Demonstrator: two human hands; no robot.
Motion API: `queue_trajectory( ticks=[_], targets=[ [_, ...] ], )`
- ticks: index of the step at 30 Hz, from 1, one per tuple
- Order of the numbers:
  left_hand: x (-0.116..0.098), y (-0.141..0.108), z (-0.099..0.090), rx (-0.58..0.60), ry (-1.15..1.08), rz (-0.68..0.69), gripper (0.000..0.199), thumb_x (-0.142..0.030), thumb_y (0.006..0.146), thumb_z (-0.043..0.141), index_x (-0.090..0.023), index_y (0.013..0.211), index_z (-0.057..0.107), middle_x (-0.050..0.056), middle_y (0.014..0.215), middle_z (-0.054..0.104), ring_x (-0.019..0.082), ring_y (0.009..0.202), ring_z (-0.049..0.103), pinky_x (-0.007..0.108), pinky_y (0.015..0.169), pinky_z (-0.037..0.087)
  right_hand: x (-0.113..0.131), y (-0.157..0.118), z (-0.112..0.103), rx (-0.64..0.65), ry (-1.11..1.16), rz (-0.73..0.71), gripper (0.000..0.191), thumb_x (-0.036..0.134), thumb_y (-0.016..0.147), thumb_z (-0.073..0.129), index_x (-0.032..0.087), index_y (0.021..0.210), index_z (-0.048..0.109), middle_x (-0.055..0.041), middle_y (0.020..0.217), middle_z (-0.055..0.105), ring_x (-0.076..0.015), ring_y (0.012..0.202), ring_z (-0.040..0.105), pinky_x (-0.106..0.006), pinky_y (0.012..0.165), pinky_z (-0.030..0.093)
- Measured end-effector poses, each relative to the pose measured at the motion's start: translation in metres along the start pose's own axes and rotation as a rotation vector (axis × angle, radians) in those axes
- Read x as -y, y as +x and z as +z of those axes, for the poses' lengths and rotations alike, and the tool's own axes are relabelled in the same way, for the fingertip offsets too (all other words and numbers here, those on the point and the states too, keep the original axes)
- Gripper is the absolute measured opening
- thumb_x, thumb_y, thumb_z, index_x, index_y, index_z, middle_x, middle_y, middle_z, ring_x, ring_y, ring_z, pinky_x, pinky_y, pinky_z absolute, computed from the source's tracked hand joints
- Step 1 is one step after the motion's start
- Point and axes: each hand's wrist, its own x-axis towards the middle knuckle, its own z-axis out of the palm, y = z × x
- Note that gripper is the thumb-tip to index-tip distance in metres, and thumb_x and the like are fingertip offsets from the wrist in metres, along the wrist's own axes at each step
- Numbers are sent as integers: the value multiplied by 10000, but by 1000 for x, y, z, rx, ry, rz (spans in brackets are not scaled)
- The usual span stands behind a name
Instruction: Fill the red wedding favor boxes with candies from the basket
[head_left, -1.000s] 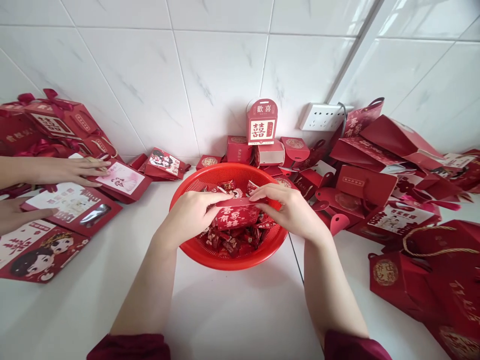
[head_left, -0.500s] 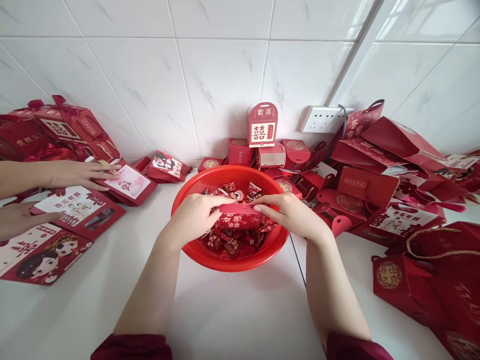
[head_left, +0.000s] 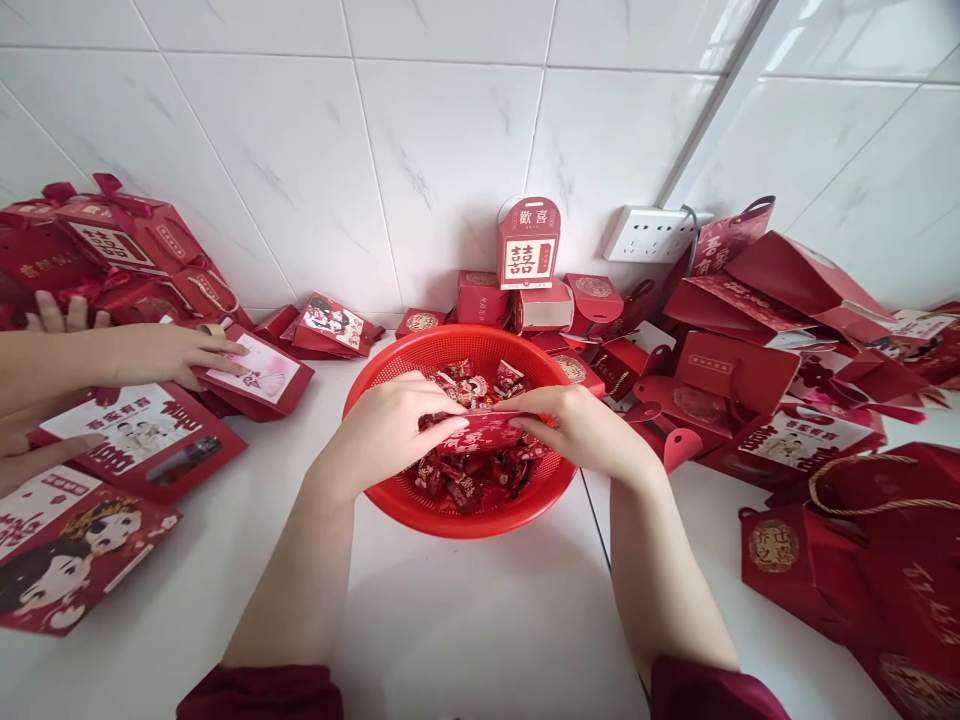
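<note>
Over a red plastic basket (head_left: 465,527), a small red candy box (head_left: 484,434) with white lettering is held in both hands. My left hand (head_left: 386,430) pinches its left end, thumb in front and fingers behind. At the right end, my right hand (head_left: 581,425) grips the top edge the same way. Wrapped candies (head_left: 465,490), mostly red, lie in the basket below and around the box. The box's back and bottom are hidden from me.
Another person's hands (head_left: 176,355) are at the left among red gift boxes (head_left: 259,375). A printed box (head_left: 525,245) stands on others by the tiled wall, near a power strip (head_left: 651,235). More boxes (head_left: 739,365) and a rope-handled bag (head_left: 900,540) crowd the right.
The candy box has tipped, so its top edge looks thinner and my fingers sit closer in. At the left, the other person's hands have shifted, and the nearest printed box has moved toward me.
</note>
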Motion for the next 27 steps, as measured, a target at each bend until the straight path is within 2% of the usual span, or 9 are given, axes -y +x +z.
queue_trajectory(
  ticks=[4,9,14,18,23,27],
  targets=[
    [-1,0,3,-79,-36,111,210,-321,961,572,-258,979,771,12,968,760,196,935,653,339,863,516,3,-2,0,-39,13,-87,354,165,983,527,301,1268,688,16,1226,723,-215,1114,684,-392,994,544],
    [1,1,10,-292,-9,298,179,-221,938,605,-252,962,779,10,904,769,173,838,658,323,773,528,8,-5,-3,-99,9,-141,310,193,987,567,256,1264,689,0,1241,718,-206,1142,671,-372,1015,526],
    [2,4,16,-425,36,441,104,-162,877,687,-216,924,762,-8,828,757,146,758,660,309,708,501,7,-6,-4,-119,58,-256,280,203,996,568,221,1242,700,-23,1237,722,-191,1125,681,-343,1003,519],
    [-1,6,15,-472,33,451,112,-137,833,733,-210,914,756,-8,811,753,150,742,660,315,690,485,7,-5,-3,-150,28,-278,290,180,996,562,207,1253,692,-37,1227,727,-189,1102,688,-340,979,520],
    [-6,5,7,-452,-227,399,120,-142,829,739,-202,932,754,21,838,762,156,773,679,307,732,533,14,-6,-4,-203,53,-331,299,132,983,565,210,1241,693,-39,1206,736,-188,1072,699,-346,960,517],
    [-9,3,4,-538,-222,440,89,-148,814,752,-208,879,764,-6,710,732,133,651,649,302,676,504,17,-7,-2,-222,138,-353,275,123,956,606,209,1196,710,-37,1162,750,-185,1037,703,-335,913,538]
  ],
)
